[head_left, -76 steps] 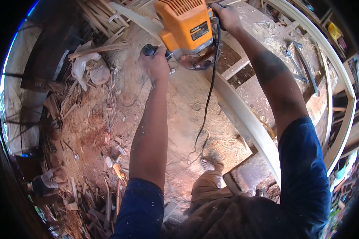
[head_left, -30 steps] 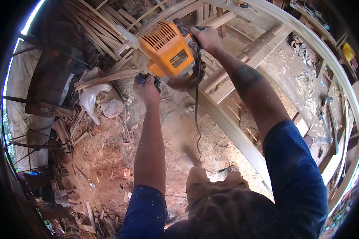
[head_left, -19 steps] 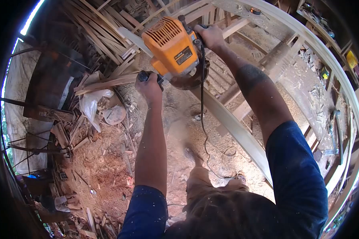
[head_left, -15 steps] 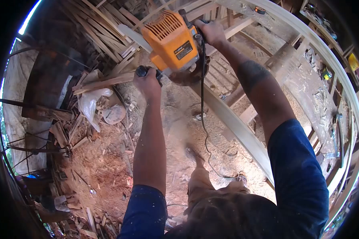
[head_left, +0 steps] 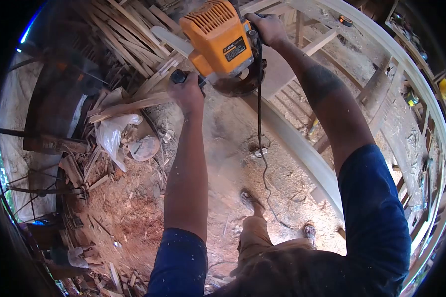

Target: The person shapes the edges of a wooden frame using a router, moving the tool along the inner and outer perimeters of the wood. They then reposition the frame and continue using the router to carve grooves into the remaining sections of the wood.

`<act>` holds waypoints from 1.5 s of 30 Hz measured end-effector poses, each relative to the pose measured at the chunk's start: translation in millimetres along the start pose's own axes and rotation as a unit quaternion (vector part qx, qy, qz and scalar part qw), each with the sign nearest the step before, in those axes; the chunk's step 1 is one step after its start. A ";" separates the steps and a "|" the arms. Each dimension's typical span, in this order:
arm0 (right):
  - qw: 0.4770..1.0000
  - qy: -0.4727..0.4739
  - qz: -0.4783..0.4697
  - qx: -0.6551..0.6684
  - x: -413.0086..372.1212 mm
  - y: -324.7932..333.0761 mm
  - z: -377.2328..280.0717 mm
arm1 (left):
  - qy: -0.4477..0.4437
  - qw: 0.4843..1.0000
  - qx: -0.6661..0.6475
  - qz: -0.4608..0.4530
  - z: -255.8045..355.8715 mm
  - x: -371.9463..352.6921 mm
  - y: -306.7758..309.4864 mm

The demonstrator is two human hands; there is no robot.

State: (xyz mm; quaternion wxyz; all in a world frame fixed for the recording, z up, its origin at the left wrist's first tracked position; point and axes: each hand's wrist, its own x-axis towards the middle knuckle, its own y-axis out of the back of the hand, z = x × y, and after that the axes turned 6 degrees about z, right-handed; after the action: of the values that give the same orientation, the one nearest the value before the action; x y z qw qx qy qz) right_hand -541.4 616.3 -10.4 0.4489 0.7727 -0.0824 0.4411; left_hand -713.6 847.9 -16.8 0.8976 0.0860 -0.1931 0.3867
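An orange power tool point(head_left: 218, 37) with a vented top and a dark round base rests on a long pale wooden board point(head_left: 302, 153). My left hand point(head_left: 187, 94) is wrapped round its black side handle. On the far side, my right hand point(head_left: 268, 30) grips the other handle, partly hidden by the tool's body. A dark cord point(head_left: 260, 123) hangs from the tool and runs down to the floor near my feet. The underside of the tool, where it meets the board, is hidden.
Thin wood strips point(head_left: 129, 42) are piled at the upper left. Below them lie a clear plastic bag point(head_left: 111, 136) and a round pale object point(head_left: 144, 148). Slatted wooden framework stands at the right, with a tape measure point(head_left: 346, 21) on it. Sawdust covers the floor.
The tool and both hands sit slightly higher and further right in view. The feet and the board also appear shifted as the view moved. Both hands keep their hold.
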 end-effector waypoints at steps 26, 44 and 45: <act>0.998 -0.055 0.026 0.008 146.6 -178.9 -15.8 | 0.052 0.997 -0.013 -0.048 -97.7 236.4 -23.4; 0.998 -0.065 -0.007 0.011 266.1 -323.4 -23.9 | 0.036 0.998 -0.042 -0.030 -161.0 390.8 -43.4; 0.998 -0.067 0.006 0.017 282.1 -332.8 -19.6 | 0.035 0.997 -0.061 -0.023 -175.4 410.2 -51.1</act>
State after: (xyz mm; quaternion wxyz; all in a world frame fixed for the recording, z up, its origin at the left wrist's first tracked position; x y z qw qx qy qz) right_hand -210.7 901.2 0.1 0.4269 0.8074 -0.1096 0.3922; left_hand -370.3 1137.3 -7.3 0.9161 0.0225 -0.1829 0.3562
